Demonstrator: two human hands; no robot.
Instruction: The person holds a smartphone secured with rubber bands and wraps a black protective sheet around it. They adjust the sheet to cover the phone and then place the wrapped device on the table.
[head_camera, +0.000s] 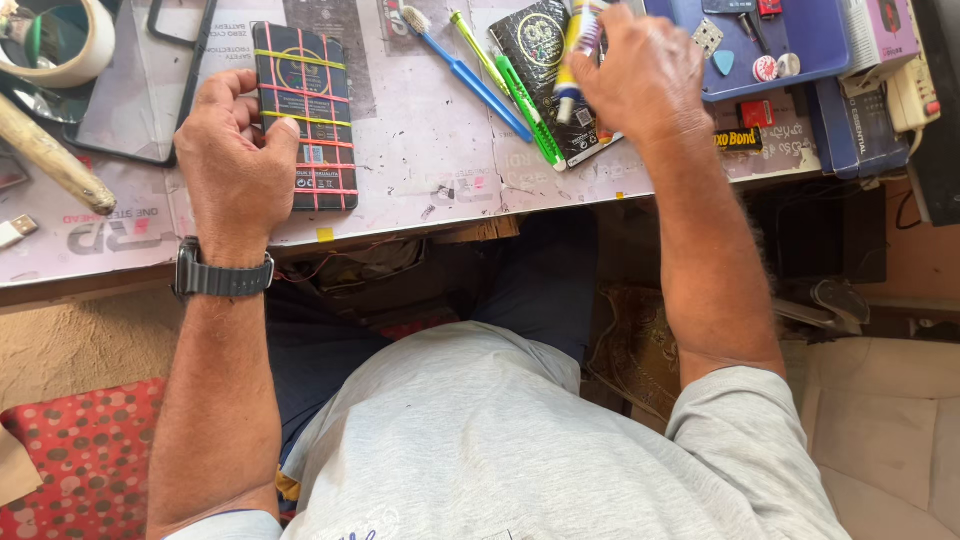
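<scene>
So from the head cam I'm looking straight down at the bench. My left hand is planted on the phone, the dark one strapped up with yellow and red rubber bands. The fingers curl over its left long edge and the thumb lies across the lower half, so it's a loose clamp pinning the phone to the worktop rather than lifting it. The phone lies flat near the front edge, long axis running away from me, top end pointing toward the far side of the bench with just a slight tilt.

My right hand is well off to the right and further back, closed around a glue tube with a yellow and white body. The tube stands close to upright, leaning a little, with its blue end down near the dark printed packet. I can't see the nozzle itself.

So the phone sits to the left of the tube hand and a bit nearer to me, with the blue toothbrush and the green pen lying diagonally in the gap between. The left hand is clearly the nearer one, already touching it.
</scene>
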